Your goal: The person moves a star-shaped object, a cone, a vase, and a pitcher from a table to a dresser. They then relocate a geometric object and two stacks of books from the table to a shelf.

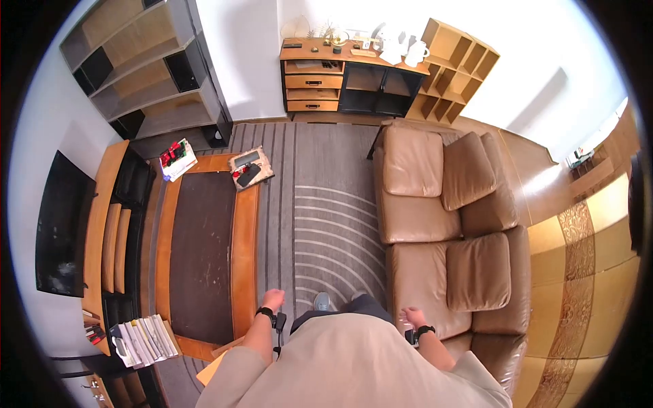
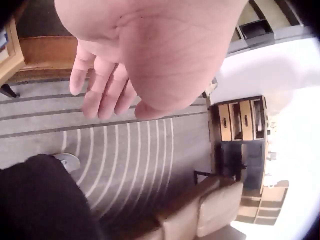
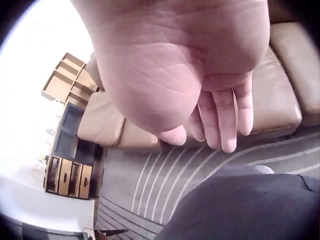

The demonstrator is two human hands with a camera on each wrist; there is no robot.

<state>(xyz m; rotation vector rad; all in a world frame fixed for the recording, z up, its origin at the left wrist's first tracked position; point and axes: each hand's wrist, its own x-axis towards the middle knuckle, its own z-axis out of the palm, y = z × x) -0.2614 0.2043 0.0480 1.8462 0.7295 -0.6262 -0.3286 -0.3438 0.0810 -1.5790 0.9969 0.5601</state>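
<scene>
My left hand (image 1: 273, 299) hangs beside my body, between the low table (image 1: 246, 272) and my leg, holding nothing. Its fingers (image 2: 105, 95) are loosely bent in the left wrist view, with the striped rug (image 2: 145, 145) behind them. On the other side, my right hand (image 1: 413, 317) hangs near the front of the brown leather sofa (image 1: 418, 272). The right wrist view has its palm bare and its fingers (image 3: 227, 120) relaxed, holding nothing. A black strap with a small device circles each wrist.
On the table's far end lie a tray with dark items (image 1: 250, 168) and papers with red objects (image 1: 178, 160). A stack of books (image 1: 144, 340) stands at left, below a wall screen (image 1: 62, 224). A sideboard (image 1: 313, 81) and shelf unit (image 1: 459, 68) line the far wall.
</scene>
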